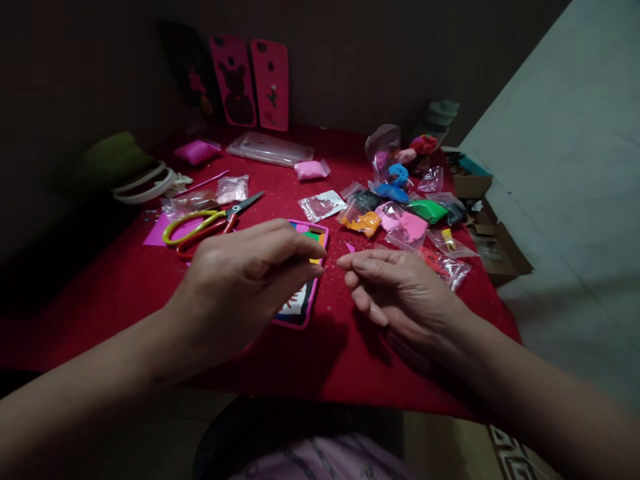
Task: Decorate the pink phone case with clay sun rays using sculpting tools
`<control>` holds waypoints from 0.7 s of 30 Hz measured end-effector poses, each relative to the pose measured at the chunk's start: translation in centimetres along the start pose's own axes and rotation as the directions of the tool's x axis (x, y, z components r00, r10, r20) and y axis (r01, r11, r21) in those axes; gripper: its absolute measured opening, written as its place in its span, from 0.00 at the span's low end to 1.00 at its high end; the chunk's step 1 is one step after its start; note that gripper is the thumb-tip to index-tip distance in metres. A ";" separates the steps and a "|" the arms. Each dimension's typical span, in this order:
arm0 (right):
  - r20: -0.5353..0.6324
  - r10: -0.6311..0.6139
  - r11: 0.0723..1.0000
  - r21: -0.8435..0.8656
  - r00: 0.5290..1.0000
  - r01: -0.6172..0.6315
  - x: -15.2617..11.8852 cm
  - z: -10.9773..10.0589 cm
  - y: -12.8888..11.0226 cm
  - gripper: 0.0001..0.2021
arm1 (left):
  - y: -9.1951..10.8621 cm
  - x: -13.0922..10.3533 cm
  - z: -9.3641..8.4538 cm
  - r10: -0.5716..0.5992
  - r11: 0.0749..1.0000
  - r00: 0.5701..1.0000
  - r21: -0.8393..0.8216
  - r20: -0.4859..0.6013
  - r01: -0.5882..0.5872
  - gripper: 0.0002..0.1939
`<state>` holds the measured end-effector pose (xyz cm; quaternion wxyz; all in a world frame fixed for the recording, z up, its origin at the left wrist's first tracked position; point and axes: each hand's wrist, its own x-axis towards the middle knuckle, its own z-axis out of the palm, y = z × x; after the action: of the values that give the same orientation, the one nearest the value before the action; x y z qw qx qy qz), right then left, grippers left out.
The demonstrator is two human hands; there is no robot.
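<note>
My left hand (245,280) hovers over the left part of a phone case (313,293) with a pink rim and coloured shapes on it. Its thumb and forefinger come close together at the case's right edge; anything between them is too small to make out. To the right of the case, my right hand (395,280) has its thumb and forefinger pressed together and the other fingers curled. Whatever it pinches, if anything, cannot be made out. A small gap separates the two hands. Scissors (233,213) with yellow and red handles lie beyond my left hand.
Bags of coloured clay (427,210) are heaped at the right on the red cloth (320,373). Two pink phone cases (271,87) stand against the wall. A clear case (270,148) lies before them. White rings (145,187) are at the left, cardboard boxes (505,247) beyond the right edge.
</note>
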<state>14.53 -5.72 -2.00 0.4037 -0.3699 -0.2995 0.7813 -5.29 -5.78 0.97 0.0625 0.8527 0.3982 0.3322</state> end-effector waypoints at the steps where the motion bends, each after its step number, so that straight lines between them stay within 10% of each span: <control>1: 0.004 0.000 1.000 0.006 1.000 0.000 0.0 -0.1 0.1 0.06 | 0.1 0.3 0.5 0.008 1.000 1.000 0.007 0.027 -0.008 0.03; 21: 0.115 0.075 0.997 0.018 0.991 -0.078 -1.0 -1.2 0.4 0.05 | 0.6 0.5 3.1 0.265 0.950 0.964 0.163 0.023 -0.265 0.06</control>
<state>15.78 -6.54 -2.66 0.3598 -0.3315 -0.2991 0.8193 -2.73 -5.35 -0.96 -0.0531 0.9009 0.3063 0.3030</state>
